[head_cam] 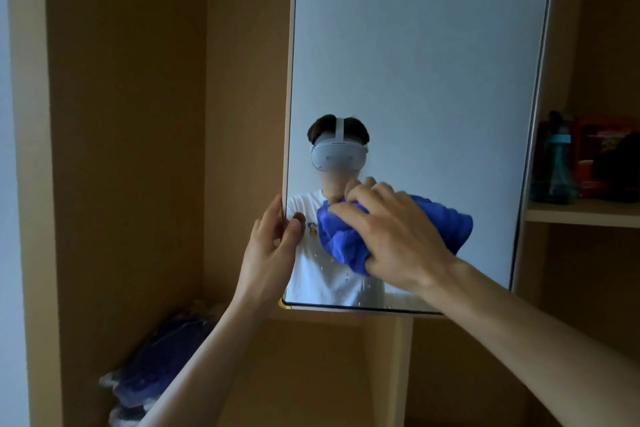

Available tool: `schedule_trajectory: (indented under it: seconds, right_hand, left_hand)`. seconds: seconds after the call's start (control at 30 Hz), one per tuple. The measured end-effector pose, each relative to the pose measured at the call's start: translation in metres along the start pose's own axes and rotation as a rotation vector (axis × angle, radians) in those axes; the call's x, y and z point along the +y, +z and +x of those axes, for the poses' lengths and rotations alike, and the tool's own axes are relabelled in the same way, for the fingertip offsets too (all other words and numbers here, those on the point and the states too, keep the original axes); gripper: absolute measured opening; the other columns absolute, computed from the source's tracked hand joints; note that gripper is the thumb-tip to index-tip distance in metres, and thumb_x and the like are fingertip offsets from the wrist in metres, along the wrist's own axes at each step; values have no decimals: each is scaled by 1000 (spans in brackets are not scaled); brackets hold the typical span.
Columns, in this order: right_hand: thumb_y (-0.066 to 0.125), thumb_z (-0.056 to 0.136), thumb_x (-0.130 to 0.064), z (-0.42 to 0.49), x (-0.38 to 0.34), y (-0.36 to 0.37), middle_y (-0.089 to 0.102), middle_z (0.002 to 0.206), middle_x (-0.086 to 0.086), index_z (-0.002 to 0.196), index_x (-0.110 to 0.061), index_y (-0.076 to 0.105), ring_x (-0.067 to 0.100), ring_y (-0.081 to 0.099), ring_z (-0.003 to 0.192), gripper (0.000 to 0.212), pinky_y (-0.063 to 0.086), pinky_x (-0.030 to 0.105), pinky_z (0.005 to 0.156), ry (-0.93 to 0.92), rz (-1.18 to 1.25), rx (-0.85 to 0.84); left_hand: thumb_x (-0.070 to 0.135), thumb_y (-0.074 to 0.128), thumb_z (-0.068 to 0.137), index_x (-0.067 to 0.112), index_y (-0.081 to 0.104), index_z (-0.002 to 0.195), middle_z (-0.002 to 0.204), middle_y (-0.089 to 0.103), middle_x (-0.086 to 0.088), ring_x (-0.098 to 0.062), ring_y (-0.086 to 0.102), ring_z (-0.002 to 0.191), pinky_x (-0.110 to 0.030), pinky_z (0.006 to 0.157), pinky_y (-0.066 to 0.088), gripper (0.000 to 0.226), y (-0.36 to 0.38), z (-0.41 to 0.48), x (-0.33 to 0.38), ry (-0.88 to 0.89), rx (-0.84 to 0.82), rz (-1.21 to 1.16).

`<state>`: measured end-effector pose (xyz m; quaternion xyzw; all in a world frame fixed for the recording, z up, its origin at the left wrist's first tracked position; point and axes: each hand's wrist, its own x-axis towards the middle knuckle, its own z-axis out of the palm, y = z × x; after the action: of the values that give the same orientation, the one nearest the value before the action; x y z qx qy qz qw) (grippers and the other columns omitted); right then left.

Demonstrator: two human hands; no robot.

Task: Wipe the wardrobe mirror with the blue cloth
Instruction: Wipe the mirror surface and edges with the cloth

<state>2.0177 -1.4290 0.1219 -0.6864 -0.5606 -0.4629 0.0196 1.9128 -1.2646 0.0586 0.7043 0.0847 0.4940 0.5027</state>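
The wardrobe mirror [415, 62] hangs on the inside of an open door in the middle of the view. My right hand [391, 236] presses a bunched blue cloth [346, 243] flat against the lower part of the glass. My left hand [273, 246] grips the mirror door's left edge, thumb on the glass and fingers behind it. Small water drops cling to the glass just below the cloth. The mirror reflects a person in a white shirt wearing a headset.
To the left is an open wooden wardrobe compartment with a bagged blue bundle [162, 364] on its floor. On the right, a shelf [581, 211] carries a teal bottle [554, 163] and red boxes [602, 149].
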Motion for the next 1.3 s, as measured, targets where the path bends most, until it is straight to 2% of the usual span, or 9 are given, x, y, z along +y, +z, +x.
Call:
schedule_trajectory:
  seconds: [0.13, 0.23, 0.33, 0.53, 0.7, 0.93, 1.07, 1.17, 1.3]
  right_hand:
    - [55, 78, -16, 25, 29, -26, 53, 121, 0, 127, -24, 57, 26, 47, 102, 50, 42, 39, 77, 86, -17, 37]
    - [59, 83, -21, 39, 50, -42, 54, 120, 2, 127, -25, 58, 29, 49, 103, 44, 47, 44, 80, 150, -22, 94]
    - [60, 85, -27, 44, 58, -47, 54, 119, 1, 125, -25, 59, 29, 49, 102, 41, 49, 44, 80, 195, -14, 103]
    - [56, 77, -15, 16, 47, -23, 53, 117, -1, 121, -24, 60, 27, 46, 99, 45, 45, 40, 74, 129, -34, 73]
    - [71, 60, -14, -38, 26, 4, 58, 106, 6, 106, -20, 65, 26, 51, 87, 47, 38, 37, 66, 54, -21, 14]
    - [71, 69, -18, -52, 25, 7, 61, 104, 3, 111, -24, 66, 25, 52, 85, 43, 43, 39, 65, 34, -23, -37]
    - [64, 81, -22, -41, 41, -7, 56, 112, 3, 119, -26, 59, 24, 49, 93, 39, 41, 37, 71, 50, -62, -11]
    - [61, 85, -20, -26, 68, -27, 53, 121, 0, 131, -29, 55, 25, 49, 101, 48, 46, 44, 80, 141, -29, 38]
    - [58, 83, -13, -10, 105, -50, 55, 120, 3, 132, -29, 58, 30, 50, 102, 51, 46, 46, 83, 223, -48, 119]
  left_hand:
    - [44, 56, 100, 54, 45, 142, 128, 56, 16, -4, 56, 120, -46, 111, 46, 45, 2, -2, -1, -10, 60, 51]
    - [40, 56, 102, 41, 42, 149, 127, 56, 10, -11, 57, 121, -48, 109, 47, 50, 4, 0, -1, 3, 71, 124]
    - [38, 57, 101, 40, 40, 150, 123, 56, 5, -17, 58, 119, -50, 105, 49, 52, 7, -1, -1, 23, 88, 181]
    - [41, 58, 99, 37, 32, 156, 129, 48, 7, -18, 55, 122, -49, 106, 49, 62, 11, -7, -3, 15, 124, 263]
    - [39, 59, 99, 35, 32, 156, 136, 48, 4, -19, 53, 125, -48, 107, 47, 62, 14, -10, -1, 11, 143, 276]
    - [39, 57, 100, 27, 22, 160, 153, 39, -3, -14, 46, 127, -30, 99, 39, 71, 23, -16, 7, 5, 154, 331]
    - [36, 59, 99, 23, 13, 162, 154, 35, -7, -24, 43, 137, -41, 111, 42, 79, 30, -21, 13, -17, 147, 328]
    - [37, 59, 99, 20, 11, 162, 151, 35, -10, -27, 41, 138, -49, 113, 40, 81, 36, -22, 18, -24, 151, 335]
    - [41, 57, 99, 16, 11, 162, 153, 30, -11, -30, 40, 139, -51, 113, 41, 82, 40, -19, 23, -34, 165, 333]
